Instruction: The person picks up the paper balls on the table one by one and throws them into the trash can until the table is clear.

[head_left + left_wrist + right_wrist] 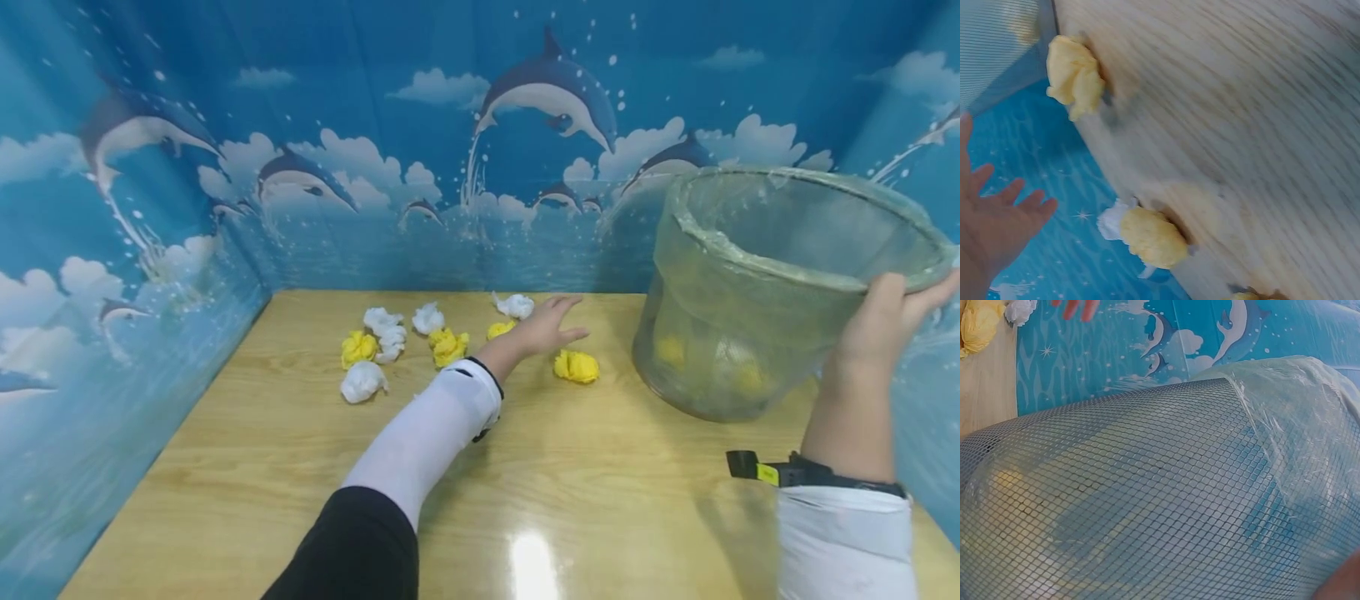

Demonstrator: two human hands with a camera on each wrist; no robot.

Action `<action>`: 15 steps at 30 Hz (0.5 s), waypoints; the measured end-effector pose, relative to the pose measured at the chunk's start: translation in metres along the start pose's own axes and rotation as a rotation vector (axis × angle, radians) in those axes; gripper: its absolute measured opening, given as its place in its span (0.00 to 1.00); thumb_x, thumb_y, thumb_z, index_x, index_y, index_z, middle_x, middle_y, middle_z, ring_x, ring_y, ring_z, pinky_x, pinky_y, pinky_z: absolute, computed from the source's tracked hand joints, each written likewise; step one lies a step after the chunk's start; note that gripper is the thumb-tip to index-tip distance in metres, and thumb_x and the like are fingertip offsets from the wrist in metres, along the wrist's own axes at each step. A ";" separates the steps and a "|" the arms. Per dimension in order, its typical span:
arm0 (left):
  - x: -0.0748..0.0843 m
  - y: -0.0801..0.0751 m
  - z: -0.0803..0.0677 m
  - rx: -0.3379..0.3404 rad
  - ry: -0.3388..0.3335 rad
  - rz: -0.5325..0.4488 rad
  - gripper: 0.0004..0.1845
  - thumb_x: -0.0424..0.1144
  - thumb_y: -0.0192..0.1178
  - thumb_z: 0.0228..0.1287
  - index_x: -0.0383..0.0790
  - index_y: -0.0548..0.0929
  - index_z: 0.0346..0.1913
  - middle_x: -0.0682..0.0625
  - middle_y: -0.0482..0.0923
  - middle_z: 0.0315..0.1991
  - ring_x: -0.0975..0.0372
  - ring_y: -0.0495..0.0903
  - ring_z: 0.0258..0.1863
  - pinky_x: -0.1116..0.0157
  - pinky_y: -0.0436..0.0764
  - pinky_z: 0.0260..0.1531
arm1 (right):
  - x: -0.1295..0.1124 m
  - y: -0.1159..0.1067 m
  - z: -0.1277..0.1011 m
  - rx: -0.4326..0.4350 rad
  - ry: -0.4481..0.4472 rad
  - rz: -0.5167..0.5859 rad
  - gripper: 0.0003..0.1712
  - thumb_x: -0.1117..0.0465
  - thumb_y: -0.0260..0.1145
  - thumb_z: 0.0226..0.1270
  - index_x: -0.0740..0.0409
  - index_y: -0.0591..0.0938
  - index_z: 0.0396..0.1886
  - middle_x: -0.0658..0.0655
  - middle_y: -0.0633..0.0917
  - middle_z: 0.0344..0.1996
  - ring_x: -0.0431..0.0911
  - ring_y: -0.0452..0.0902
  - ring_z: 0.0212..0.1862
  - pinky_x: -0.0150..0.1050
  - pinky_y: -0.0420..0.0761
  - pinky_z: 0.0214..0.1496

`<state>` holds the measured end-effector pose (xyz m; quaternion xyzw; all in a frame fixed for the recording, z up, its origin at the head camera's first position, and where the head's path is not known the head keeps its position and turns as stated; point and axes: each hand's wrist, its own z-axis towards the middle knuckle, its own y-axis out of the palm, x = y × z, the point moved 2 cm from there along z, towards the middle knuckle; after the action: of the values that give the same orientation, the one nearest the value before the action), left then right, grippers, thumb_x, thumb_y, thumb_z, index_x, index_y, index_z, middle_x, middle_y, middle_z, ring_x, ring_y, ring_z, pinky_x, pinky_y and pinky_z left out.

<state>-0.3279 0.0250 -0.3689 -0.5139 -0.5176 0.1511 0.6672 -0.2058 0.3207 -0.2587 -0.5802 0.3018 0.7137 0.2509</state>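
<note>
My left hand (551, 325) is open, fingers spread, hovering just above the wooden table (525, 467) among crumpled paper balls. A yellow ball (576, 367) lies just right of it, and a white ball (514, 306) and a small yellow ball (501, 329) lie at its left. In the left wrist view the spread left hand (991, 219) holds nothing, with yellow balls (1074, 75) (1150, 237) nearby. My right hand (896, 312) grips the rim of a mesh basket (750, 275) lined with clear plastic, tilted toward the balls. Yellow and white balls (671, 350) show dimly inside it.
More paper balls lie at the table's far left: yellow ones (358, 347) (448, 346) and white ones (363, 382) (428, 318) (384, 321). Blue dolphin-print walls (375, 167) close in the table at the back and both sides.
</note>
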 end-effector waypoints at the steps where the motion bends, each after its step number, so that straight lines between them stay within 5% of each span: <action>1: -0.002 0.001 0.000 -0.020 0.003 0.004 0.38 0.58 0.51 0.70 0.52 0.51 0.77 0.46 0.49 0.77 0.52 0.53 0.75 0.52 0.60 0.71 | -0.001 0.000 0.000 -0.002 -0.005 0.004 0.40 0.57 0.36 0.74 0.39 0.27 0.76 0.38 0.31 0.75 0.28 0.21 0.72 0.22 0.27 0.69; 7: -0.005 0.016 -0.001 -0.154 0.046 0.113 0.41 0.59 0.54 0.68 0.52 0.50 0.77 0.45 0.48 0.77 0.53 0.52 0.76 0.54 0.60 0.72 | -0.002 0.001 0.001 0.009 0.003 -0.010 0.39 0.57 0.36 0.74 0.39 0.28 0.77 0.37 0.31 0.75 0.28 0.22 0.72 0.22 0.27 0.69; 15: -0.005 0.040 0.000 -0.245 0.070 0.211 0.42 0.55 0.59 0.67 0.52 0.51 0.77 0.45 0.49 0.77 0.52 0.52 0.75 0.55 0.58 0.72 | 0.000 0.000 0.003 0.005 0.005 -0.033 0.39 0.56 0.36 0.74 0.38 0.28 0.77 0.37 0.31 0.75 0.28 0.22 0.72 0.23 0.27 0.69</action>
<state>-0.3161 0.0387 -0.4054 -0.6479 -0.4520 0.1379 0.5975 -0.2080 0.3225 -0.2579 -0.5862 0.2947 0.7072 0.2635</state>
